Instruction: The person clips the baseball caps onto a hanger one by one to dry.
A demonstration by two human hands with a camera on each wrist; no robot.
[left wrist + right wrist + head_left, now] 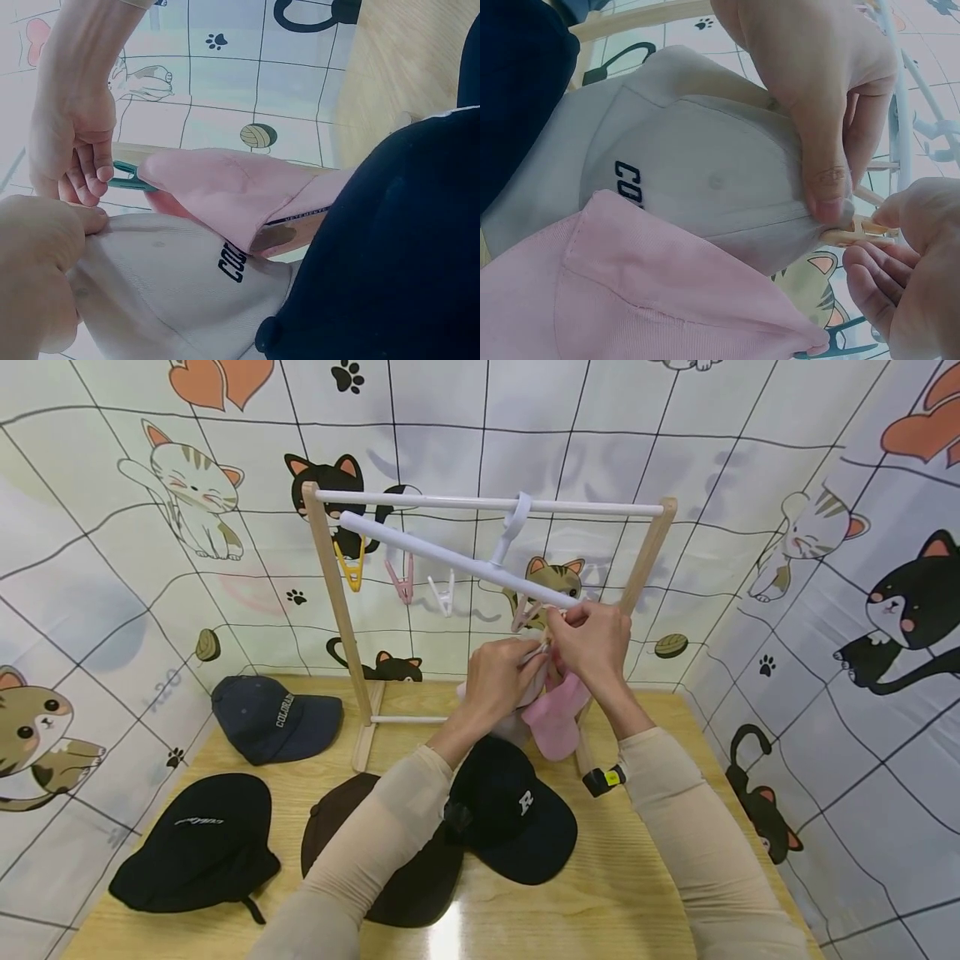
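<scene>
My left hand (502,677) grips the edge of a pale grey cap (705,165) with dark lettering, its thumb pressed on the fabric. Between the fingertips of my right hand (592,639) is a peach-coloured clip (861,234), its end at the edge of the pale cap. Both hands are close together below the right end of a lilac hanger (442,553), which hooks over the rack's top bar. A pink cap (558,718) hangs beside the pale one from a green clip (133,177).
The wooden rack (337,602) stands on the table (622,877). Yellow (351,566), pink (401,579) and white (444,593) clips hang from the hanger. Below lie a navy cap (255,718), a black hat (198,843), a brown cap (412,885) and a black cap (517,810).
</scene>
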